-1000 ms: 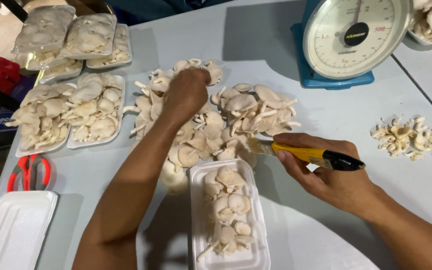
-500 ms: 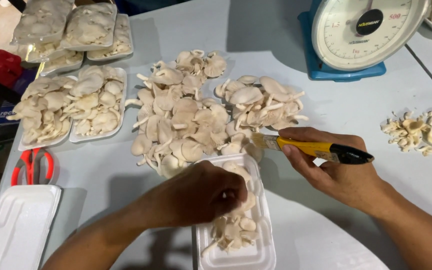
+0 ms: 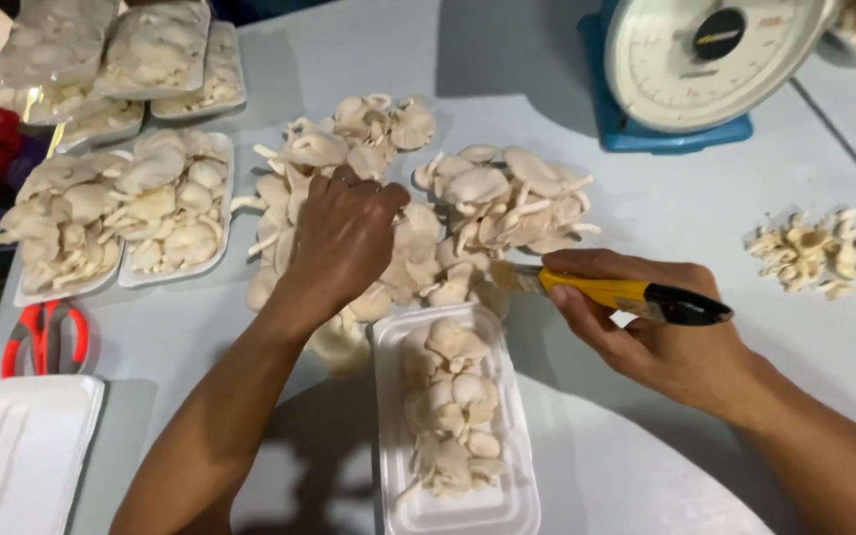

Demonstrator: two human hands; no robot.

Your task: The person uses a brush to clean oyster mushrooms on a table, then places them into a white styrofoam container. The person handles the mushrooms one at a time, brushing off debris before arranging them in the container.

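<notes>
Hands at mushroom pile
Left hand on mushrooms; right hand grips yellow knife; tray partly filled.

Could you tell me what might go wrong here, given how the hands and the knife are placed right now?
1. The right hand holds a yellow utility knife with its blade end toward the mushroom pile, where the left hand is reaching; the fingers could get nicked.
2. The white foam tray looks nearly full, so added mushrooms may spill onto the table.
3. The pile spreads loosely, so grabbing may bruise caps.
</notes>
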